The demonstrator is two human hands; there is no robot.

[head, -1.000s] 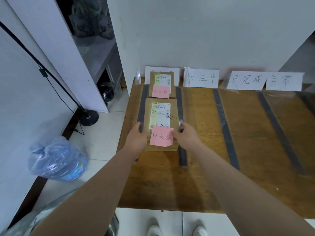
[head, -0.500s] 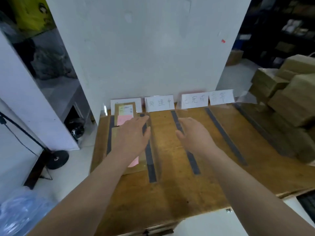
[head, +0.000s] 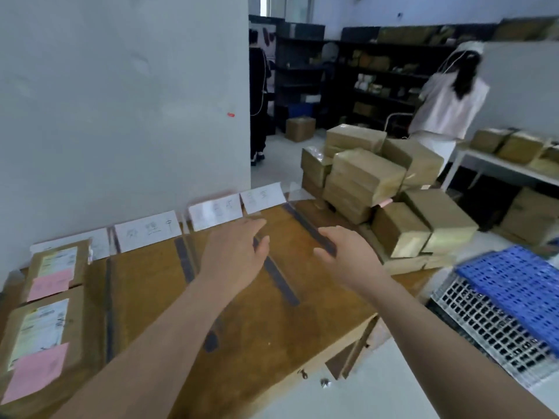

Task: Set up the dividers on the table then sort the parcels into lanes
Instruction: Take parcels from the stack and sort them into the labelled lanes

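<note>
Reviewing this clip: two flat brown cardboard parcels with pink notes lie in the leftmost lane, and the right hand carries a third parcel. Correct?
Not quite. The head view shows the right hand carrying nothing, fingers relaxed above the wooden table, as is the left hand. The two flat brown cardboard parcels with pink notes do lie in the leftmost lane.

Matt brown cardboard parcels [head: 45, 334] with pink paper notes [head: 37, 371] lie on a worn wooden table [head: 242, 337].
</note>
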